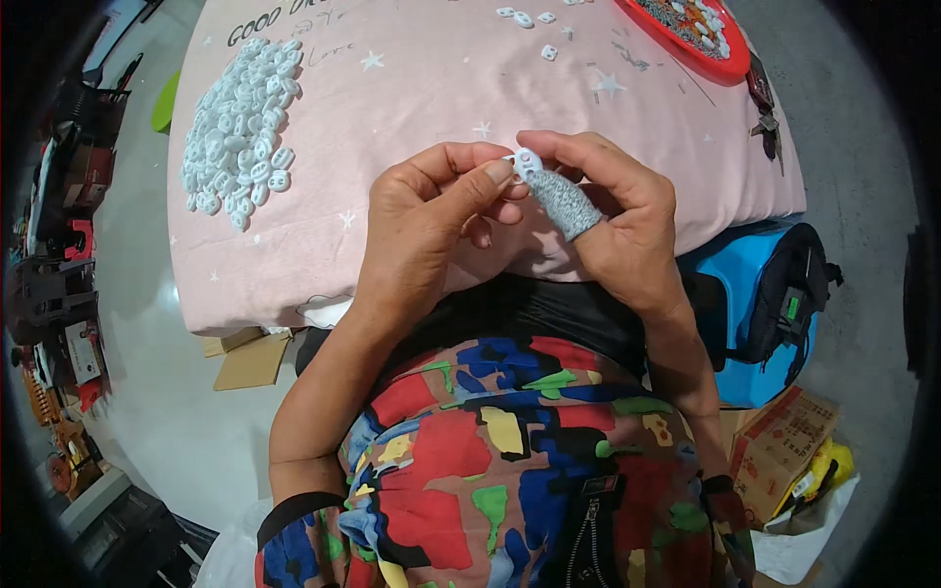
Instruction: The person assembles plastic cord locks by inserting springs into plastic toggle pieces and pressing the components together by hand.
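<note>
A small white oval plastic piece [528,162] with two holes is held up between my hands, above the pink cloth. My right hand [635,211] pinches it between the index fingertip and the thumb. A grey knitted finger cover [566,204] wraps that thumb. My left hand [417,211] is closed in a pinch at the piece's left edge, thumb against index finger. Whether something tiny sits between the left fingertips is hidden. On the cloth at the left lies a big heap of similar white pieces [240,127].
The pink starry cloth [392,108] covers the table. Several loose white pieces [523,20] lie at the far side. A red tray [730,72] with white pieces stands far right, keys [767,125] beside it. Right of the table are a blue container [755,377] and a cardboard box [784,446].
</note>
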### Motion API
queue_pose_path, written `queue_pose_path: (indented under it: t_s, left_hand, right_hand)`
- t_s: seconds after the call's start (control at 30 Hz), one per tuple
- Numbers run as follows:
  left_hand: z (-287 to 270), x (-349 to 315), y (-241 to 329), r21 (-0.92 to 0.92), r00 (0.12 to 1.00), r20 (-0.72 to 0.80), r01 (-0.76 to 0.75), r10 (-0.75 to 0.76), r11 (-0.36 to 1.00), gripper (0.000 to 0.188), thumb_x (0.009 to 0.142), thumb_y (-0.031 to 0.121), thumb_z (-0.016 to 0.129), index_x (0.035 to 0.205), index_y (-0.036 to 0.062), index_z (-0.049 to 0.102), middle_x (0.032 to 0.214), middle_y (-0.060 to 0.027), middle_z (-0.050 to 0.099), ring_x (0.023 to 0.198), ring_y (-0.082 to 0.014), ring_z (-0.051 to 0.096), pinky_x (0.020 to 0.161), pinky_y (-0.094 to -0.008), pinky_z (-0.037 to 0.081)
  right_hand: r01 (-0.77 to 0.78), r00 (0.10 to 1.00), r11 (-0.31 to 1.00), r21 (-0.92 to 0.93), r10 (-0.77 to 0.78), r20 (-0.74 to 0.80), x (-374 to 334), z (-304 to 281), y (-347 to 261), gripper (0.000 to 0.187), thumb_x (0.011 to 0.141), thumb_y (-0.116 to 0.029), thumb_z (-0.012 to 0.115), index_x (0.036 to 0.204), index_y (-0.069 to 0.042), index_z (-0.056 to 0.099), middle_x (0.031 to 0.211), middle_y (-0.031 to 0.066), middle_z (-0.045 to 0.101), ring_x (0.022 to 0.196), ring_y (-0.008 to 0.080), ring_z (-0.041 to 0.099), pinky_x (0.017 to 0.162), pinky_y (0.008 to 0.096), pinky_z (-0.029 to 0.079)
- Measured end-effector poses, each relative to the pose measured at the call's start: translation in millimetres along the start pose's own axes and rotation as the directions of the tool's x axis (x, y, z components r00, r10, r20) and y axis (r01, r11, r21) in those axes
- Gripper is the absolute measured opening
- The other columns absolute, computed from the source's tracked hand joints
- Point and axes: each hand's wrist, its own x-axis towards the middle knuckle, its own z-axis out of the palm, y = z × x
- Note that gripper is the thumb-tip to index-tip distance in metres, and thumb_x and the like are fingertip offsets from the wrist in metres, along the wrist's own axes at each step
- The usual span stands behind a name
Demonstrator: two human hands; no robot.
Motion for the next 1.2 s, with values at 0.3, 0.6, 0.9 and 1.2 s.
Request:
queue_pose_path:
  t_s: [0.3, 0.6, 0.9, 1.2]
  left_hand:
    - [-2.7, 1.1, -5.6, -0.094, 0.997, 0.046, 0.07, -0.066, 0.993, 0.019, 0.092, 0.019, 0.065, 0.101, 0.0021, 0.065, 0.083, -0.0035, 0.066, 0.072, -0.0064, 0.06, 0.058, -0.0165, 0.043]
    - [1.2, -0.3, -4.6, -0.14, 0.997, 0.01, 0.077, -0.076, 0.987, 0.018, 0.091, 0.018, 0.066, 0.098, 0.0018, 0.066, 0.081, -0.0021, 0.064, 0.07, -0.0055, 0.057, 0.057, -0.017, 0.042]
    - [6.6, -6.4, 1.2, -0.28, 0.98, 0.048, 0.199, -0.194, 0.939, 0.016, 0.092, 0.015, 0.063, 0.1, 0.0008, 0.063, 0.085, -0.0044, 0.065, 0.066, -0.0069, 0.058, 0.057, -0.0176, 0.046]
    - [12.7, -8.4, 1.3, -0.294, 0.979, 0.035, 0.202, -0.201, 0.934, 0.015, 0.092, 0.015, 0.064, 0.099, 0.0025, 0.064, 0.087, -0.004, 0.065, 0.066, -0.0062, 0.057, 0.058, -0.0177, 0.047]
  right_hand:
    - [-0.097, 0.994, 0.995, 0.005, 0.097, -0.047, -6.3, 3.0, 2.4, 0.036, 0.083, 0.005, 0.065, 0.118, -0.001, 0.064, 0.099, 0.0018, 0.064, 0.089, 0.0074, 0.06, 0.072, 0.0189, 0.048]
    - [-0.001, 0.998, 0.997, -0.075, -0.003, -0.061, -7.8, 6.5, 3.7, 0.038, 0.08, 0.005, 0.068, 0.118, -0.002, 0.065, 0.097, 0.0007, 0.062, 0.087, 0.0057, 0.057, 0.066, 0.0168, 0.043]
    - [0.094, 0.98, 0.991, -0.09, -0.108, -0.168, -10.9, 18.5, 10.9, 0.047, 0.074, 0.002, 0.076, 0.119, -0.002, 0.064, 0.097, 0.0027, 0.06, 0.081, 0.0059, 0.053, 0.063, 0.0159, 0.042]
    - [0.126, 0.962, 0.98, -0.156, -0.159, -0.22, -9.2, 18.6, 4.9, 0.045, 0.073, 0.002, 0.076, 0.116, -0.003, 0.066, 0.097, 0.0022, 0.06, 0.077, 0.0058, 0.051, 0.059, 0.0158, 0.04]
